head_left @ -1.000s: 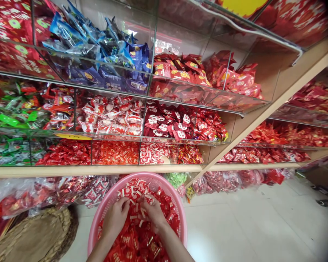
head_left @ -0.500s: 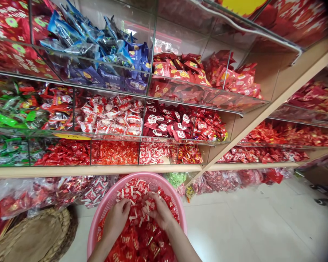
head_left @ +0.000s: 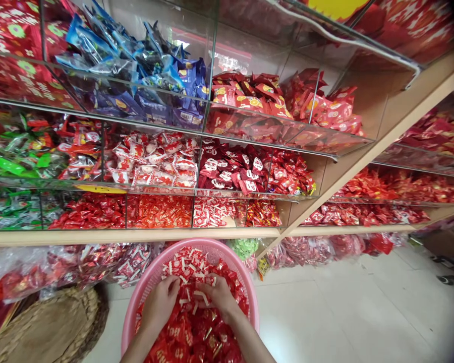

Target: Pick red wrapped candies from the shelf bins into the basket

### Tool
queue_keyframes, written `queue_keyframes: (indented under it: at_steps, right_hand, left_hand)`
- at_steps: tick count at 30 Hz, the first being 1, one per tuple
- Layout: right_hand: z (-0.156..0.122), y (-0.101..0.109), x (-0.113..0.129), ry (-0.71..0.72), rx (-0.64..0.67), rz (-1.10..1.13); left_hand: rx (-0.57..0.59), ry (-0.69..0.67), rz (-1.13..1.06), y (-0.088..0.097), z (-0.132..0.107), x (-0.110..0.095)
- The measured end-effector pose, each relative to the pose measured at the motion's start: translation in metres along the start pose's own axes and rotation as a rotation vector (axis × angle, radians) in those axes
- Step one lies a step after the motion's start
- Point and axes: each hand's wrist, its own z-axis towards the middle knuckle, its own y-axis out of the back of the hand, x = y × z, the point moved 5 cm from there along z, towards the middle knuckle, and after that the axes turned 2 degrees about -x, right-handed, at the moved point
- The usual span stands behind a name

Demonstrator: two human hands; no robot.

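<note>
A pink plastic basket (head_left: 245,290) sits low in front of me, full of small red-and-white wrapped candies (head_left: 191,262) with darker red ones nearer me. Both my hands are down in the pile. My left hand (head_left: 159,303) curls its fingers into the candies at the middle left. My right hand (head_left: 218,295) is cupped beside it, fingers bent around several red-and-white candies. The fingertips of both hands are partly buried in wrappers.
Glass-fronted shelf bins (head_left: 196,151) hold blue, green and red candy packs above a wooden shelf edge (head_left: 136,235). Clear bags of candy (head_left: 60,269) lie under it. A woven straw basket (head_left: 49,327) is at lower left. Pale tiled floor (head_left: 344,312) spreads to the right.
My right hand went a little forward and right through the candies, then drew back toward my left hand. My left hand barely moved.
</note>
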Motion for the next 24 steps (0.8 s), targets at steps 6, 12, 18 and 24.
queue_keyframes:
  at_steps: [6,12,18,24]
  right_hand:
    - [0.005,0.002,-0.002,0.007,0.047,-0.186]
    - [0.013,-0.001,0.000,-0.015,0.151,-0.321]
    - [0.029,-0.003,-0.002,0.030,0.020,-0.439]
    - [0.034,0.007,0.003,0.140,-0.048,-0.523]
  left_hand:
    - [-0.010,-0.009,0.005,-0.002,0.002,0.003]
    - [-0.027,-0.026,-0.011,0.003,0.012,0.013]
    - [-0.236,-0.007,0.070,0.031,0.025,0.031]
    - [-0.434,0.043,0.342,0.046,0.028,0.044]
